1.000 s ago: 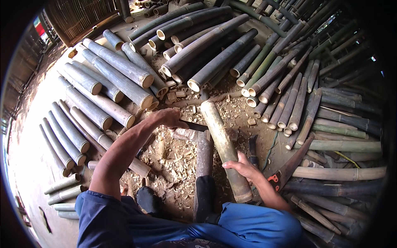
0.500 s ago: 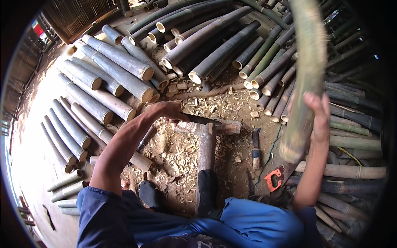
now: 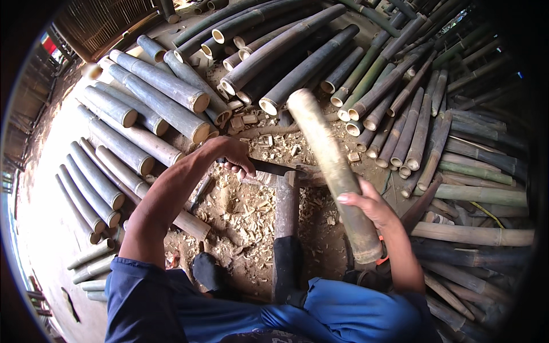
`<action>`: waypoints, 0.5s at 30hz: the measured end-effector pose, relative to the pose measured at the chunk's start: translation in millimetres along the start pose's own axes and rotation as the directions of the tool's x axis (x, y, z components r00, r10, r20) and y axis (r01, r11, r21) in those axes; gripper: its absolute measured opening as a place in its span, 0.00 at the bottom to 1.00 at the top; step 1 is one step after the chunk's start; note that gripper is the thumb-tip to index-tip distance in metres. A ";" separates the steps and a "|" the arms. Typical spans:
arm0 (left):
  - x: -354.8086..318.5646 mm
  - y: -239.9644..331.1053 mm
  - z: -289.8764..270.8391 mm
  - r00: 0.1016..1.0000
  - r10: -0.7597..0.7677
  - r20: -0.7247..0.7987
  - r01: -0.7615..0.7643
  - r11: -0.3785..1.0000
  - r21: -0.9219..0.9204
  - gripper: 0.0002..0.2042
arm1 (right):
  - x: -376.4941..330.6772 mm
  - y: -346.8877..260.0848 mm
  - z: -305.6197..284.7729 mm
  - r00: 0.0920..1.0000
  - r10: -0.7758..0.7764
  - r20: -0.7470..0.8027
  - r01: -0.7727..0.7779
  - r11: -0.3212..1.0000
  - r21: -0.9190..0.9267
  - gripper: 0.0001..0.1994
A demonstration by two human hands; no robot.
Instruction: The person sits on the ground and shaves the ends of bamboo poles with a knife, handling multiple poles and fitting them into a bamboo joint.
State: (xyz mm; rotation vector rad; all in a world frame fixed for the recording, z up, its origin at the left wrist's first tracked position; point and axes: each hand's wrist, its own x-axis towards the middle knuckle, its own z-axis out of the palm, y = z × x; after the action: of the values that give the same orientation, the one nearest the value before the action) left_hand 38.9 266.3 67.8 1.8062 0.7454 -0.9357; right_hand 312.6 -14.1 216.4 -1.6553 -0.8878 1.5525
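My left hand (image 3: 239, 160) is closed round the handle of a knife with a dark blade (image 3: 274, 168). The blade points right, its tip over the end of a wooden post (image 3: 287, 208) that leans up between my feet. Gripped in my right hand (image 3: 370, 204) is a thick bamboo section (image 3: 331, 154), tilted, with its upper end toward the far middle and its lower end near my right knee. My thumb lies across its near side. Behind the post, a short log (image 3: 311, 176) lies on the ground, partly hidden by the blade and the bamboo.
Wood chips (image 3: 246, 214) cover the ground round my feet. Cut bamboo poles (image 3: 154, 97) lie in rows at the left and far side, and more bamboo (image 3: 469, 233) is piled at the right. An orange saw handle (image 3: 383, 251) shows partly behind the held bamboo.
My right hand has brought the bamboo section left and inward from the right side, its upper end swinging down toward the middle. My left hand with the knife has barely moved.
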 end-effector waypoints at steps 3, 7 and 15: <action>-12.5 24.9 -35.5 0.996 0.015 -0.091 -0.003 0.992 0.128 0.15 | -16.5 0.4 -3.0 0.997 -0.011 -0.075 0.026 0.979 0.203 0.36; -43.0 120.2 -41.3 0.846 0.351 -0.401 0.049 0.698 0.714 0.15 | -38.9 32.6 -21.8 0.989 0.021 -0.147 0.045 0.902 0.430 0.33; -44.3 8.2 118.7 0.382 0.423 -0.822 -0.068 0.900 0.431 0.12 | -41.7 83.2 -37.3 0.919 0.237 -0.314 -0.084 0.898 0.432 0.23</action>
State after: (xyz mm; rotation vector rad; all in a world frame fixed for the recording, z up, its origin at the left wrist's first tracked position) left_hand -10.7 149.7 77.0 2.6585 0.9291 0.2967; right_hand 349.7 -94.6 169.5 -1.6508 -0.2086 1.3605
